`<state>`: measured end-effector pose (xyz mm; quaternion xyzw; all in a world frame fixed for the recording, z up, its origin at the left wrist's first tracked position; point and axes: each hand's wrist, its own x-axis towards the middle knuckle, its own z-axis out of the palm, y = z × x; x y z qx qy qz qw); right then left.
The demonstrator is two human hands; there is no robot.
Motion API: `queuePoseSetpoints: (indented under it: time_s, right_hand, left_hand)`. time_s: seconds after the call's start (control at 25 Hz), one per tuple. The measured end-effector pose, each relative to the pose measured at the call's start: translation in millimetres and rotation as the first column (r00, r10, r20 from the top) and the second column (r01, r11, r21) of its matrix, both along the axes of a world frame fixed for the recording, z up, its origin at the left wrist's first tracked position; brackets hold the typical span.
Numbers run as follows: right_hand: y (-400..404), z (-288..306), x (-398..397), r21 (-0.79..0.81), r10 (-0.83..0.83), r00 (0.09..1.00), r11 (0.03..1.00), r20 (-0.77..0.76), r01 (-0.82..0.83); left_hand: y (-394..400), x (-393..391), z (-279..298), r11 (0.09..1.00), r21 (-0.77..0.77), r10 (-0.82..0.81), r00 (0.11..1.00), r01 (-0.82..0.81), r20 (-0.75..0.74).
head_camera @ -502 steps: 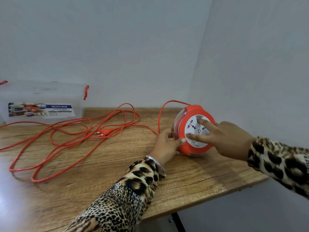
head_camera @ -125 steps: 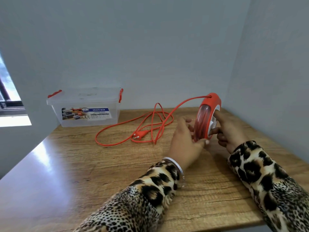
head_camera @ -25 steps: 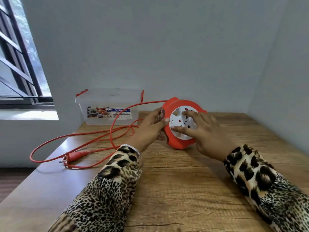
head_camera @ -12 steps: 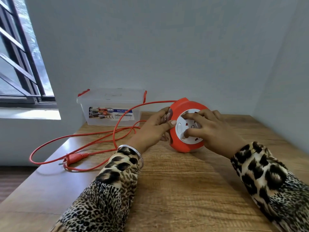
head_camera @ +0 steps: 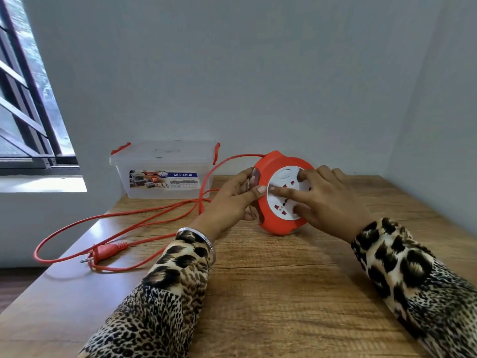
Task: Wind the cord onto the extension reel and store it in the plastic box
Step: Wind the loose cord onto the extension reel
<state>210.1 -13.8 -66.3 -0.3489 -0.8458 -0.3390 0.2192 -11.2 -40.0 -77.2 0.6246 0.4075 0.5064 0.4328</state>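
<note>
At the centre of the frame, the round orange plastic extension reel (head_camera: 281,193) stands on edge on the wooden table (head_camera: 284,293), its white socket face turned toward me. My left hand (head_camera: 232,200) grips the reel's left rim: the thumb lies across the orange front edge and the fingers curl behind it. My right hand (head_camera: 327,197) presses on the white socket face with extended fingers, the index finger reaching across toward the left thumb.

The orange cord (head_camera: 144,218) leaves the top of the reel, arcs left and downward, and runs in loose loops across the left part of the table; one loop overhangs the table's left edge. Its orange two-pin plug (head_camera: 103,254) lies flat at the lower left, near the table edge.

The clear plastic storage box with orange latches (head_camera: 165,174) sits at the upper left of the table against the wall, lid on, well apart from the reel. A barred window (head_camera: 25,99) occupies the upper left of the frame.
</note>
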Motion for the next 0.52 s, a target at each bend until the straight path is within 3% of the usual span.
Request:
queuePoseSetpoints:
  time_s: [0.16, 0.24, 0.36, 0.44, 0.52]
  right_hand:
    - [-10, -9, -12, -0.052, -0.121, 0.969, 0.992, -0.215, 0.112]
    - [-16, -12, -19, -0.159, -0.184, 0.893, 0.979, -0.410, 0.129]
    - [-18, -15, -24, -0.451, -0.358, 0.677, 0.892, -0.644, 0.042]
    - [-15, -13, -25, -0.605, -0.465, 0.476, 0.772, -0.746, -0.194]
    - [-17, -8, -27, -0.614, -0.598, 0.223, 0.597, -0.770, -0.516]
  left_hand:
    - [-1, 9, -8, 0.999, -0.014, 0.030, 0.995, -0.029, 0.098]
    - [-2, 14, -8, 0.998, 0.010, 0.059, 0.996, -0.059, 0.069]
    - [-6, 26, -8, 0.991, 0.079, 0.102, 0.994, -0.105, 0.040]
    - [-8, 33, -8, 0.987, 0.107, 0.117, 0.992, -0.121, 0.048]
    - [-11, 36, -7, 0.986, 0.115, 0.118, 0.992, -0.122, 0.038]
